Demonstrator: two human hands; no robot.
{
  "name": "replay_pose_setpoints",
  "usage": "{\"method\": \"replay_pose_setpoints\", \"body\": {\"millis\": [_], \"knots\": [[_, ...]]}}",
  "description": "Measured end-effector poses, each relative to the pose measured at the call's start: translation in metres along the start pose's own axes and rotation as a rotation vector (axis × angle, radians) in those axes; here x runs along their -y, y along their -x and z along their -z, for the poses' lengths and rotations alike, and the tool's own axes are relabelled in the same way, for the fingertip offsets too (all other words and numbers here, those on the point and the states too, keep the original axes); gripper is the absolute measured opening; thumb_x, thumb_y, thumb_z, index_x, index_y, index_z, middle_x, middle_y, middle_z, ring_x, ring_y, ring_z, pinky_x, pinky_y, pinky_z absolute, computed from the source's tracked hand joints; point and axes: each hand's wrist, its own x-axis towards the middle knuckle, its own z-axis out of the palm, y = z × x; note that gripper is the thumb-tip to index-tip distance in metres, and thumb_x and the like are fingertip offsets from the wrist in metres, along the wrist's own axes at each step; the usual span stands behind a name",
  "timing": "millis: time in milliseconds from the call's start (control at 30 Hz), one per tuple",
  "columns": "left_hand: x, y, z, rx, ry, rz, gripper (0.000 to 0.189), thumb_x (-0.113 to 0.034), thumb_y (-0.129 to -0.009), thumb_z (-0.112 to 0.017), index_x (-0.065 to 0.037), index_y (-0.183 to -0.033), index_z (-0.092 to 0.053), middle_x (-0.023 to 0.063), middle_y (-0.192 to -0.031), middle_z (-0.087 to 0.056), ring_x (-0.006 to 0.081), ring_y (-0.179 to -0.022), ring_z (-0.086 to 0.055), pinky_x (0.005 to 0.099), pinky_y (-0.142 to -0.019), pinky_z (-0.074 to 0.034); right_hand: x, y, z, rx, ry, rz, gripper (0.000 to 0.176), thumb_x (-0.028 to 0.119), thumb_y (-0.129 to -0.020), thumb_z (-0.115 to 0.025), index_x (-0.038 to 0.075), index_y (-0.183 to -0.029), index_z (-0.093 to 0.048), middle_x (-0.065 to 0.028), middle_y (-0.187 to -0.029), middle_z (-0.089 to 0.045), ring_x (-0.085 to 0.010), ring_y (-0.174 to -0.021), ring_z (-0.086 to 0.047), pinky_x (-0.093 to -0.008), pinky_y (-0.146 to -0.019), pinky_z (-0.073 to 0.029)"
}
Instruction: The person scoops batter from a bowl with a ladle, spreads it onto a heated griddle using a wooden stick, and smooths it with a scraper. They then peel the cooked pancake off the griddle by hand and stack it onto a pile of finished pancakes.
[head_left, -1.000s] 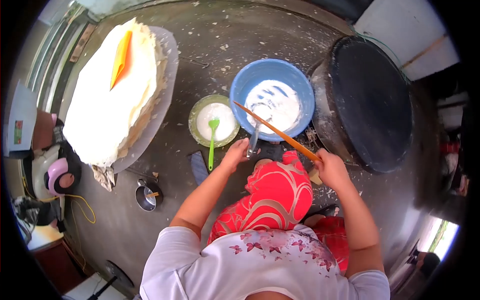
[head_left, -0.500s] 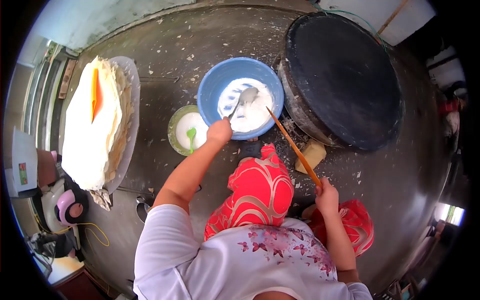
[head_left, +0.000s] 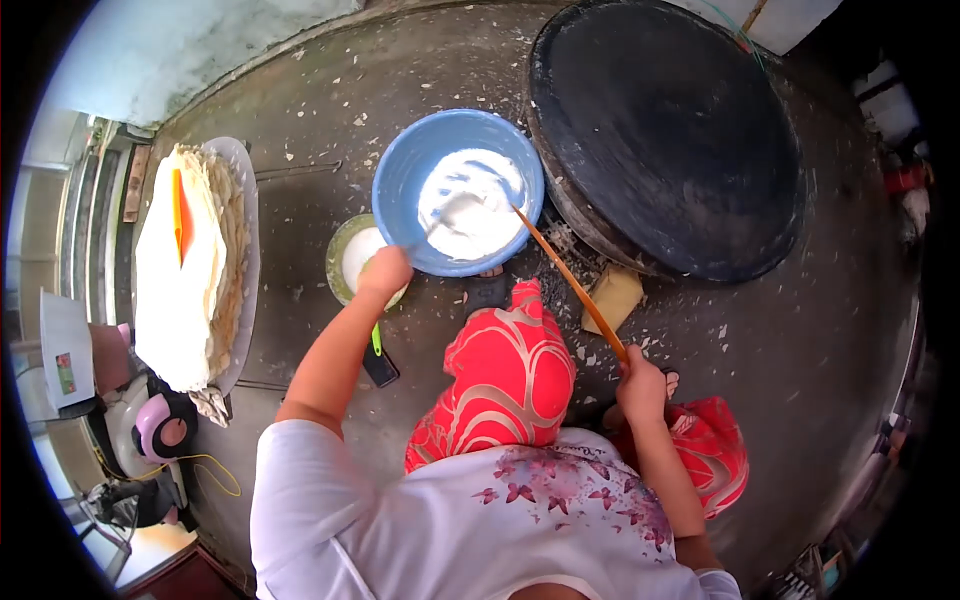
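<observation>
My left hand is closed around the handle of a metal ladle, its bowl blurred in the white batter. That batter lies in a blue basin on the floor. Partly under my left hand is a green bowl of white stuff, with a bright green spoon sticking out toward me. My right hand grips a long, thin wooden spatula, whose tip reaches the basin's right side.
A big round black griddle stands right of the basin, a tan block by its base. To the left, a tall stack of thin flatbreads carries an orange strip. A dark flat object lies near the green bowl.
My left hand has pulled down and left with the ladle, whose bowl moved leftward in the batter. The view has shifted slightly; my right hand still holds the spatula much as before.
</observation>
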Motion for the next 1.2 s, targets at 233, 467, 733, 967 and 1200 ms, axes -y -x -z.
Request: {"method": "replay_pose_setpoints", "body": {"millis": [233,467,733,967,1200], "knots": [[-0.016,-0.028,-0.033,-0.04,-0.038,-0.149,0.021,-0.009,-0.072,-0.049,0.002,-0.082,-0.063,0.0259,-0.086,-0.06,0.0396,-0.085,-0.058,0.0446,-0.077,-0.046,-0.006,0.001,-0.006,-0.016,0.013,0.017,0.011,0.007,-0.077,-0.053,0.008,-0.087,-0.049,-0.0199,-0.069,-0.057,-0.0388,-0.07,-0.056,-0.0482,-0.059,-0.042],[-0.028,-0.001,-0.036,-0.023,-0.033,-0.22,0.021,-0.011,-0.072,-0.05,0.001,-0.082,-0.064,0.0252,-0.085,-0.06,0.0384,-0.083,-0.059,0.0443,-0.076,-0.046,-0.004,0.001,0.0,-0.018,-0.003,0.028,0.012,0.006,-0.077,-0.053,0.008,-0.087,-0.049,-0.0192,-0.068,-0.057,-0.0388,-0.069,-0.057,-0.0487,-0.059,-0.042],[-0.028,-0.028,-0.043,-0.086,-0.018,-0.262,0.02,-0.015,-0.076,-0.051,0.001,-0.08,-0.063,0.0234,-0.079,-0.06,0.0391,-0.078,-0.058,0.0443,-0.071,-0.046,-0.01,0.003,-0.003,0.002,-0.025,0.014,0.012,0.005,-0.076,-0.053,0.008,-0.087,-0.049,-0.0193,-0.07,-0.058,-0.0386,-0.07,-0.057,-0.0478,-0.06,-0.042],[-0.022,0.002,-0.033,-0.041,-0.028,-0.21,0.021,-0.016,-0.076,-0.052,-0.002,-0.085,-0.064,0.0229,-0.082,-0.061,0.0368,-0.08,-0.059,0.0418,-0.074,-0.046,-0.007,0.002,-0.001,-0.008,-0.023,0.004,0.013,0.006,-0.076,-0.053,0.008,-0.089,-0.05,-0.0192,-0.07,-0.058,-0.0384,-0.07,-0.056,-0.0475,-0.06,-0.042],[-0.007,0.008,-0.038,-0.039,-0.054,-0.121,0.024,-0.015,-0.076,-0.05,0.004,-0.08,-0.063,0.026,-0.082,-0.06,0.0385,-0.081,-0.059,0.0435,-0.074,-0.047,-0.013,0.002,-0.002,-0.003,-0.065,0.005,0.012,0.006,-0.076,-0.054,0.007,-0.088,-0.05,-0.0196,-0.07,-0.057,-0.0383,-0.071,-0.056,-0.0473,-0.06,-0.042]]}}
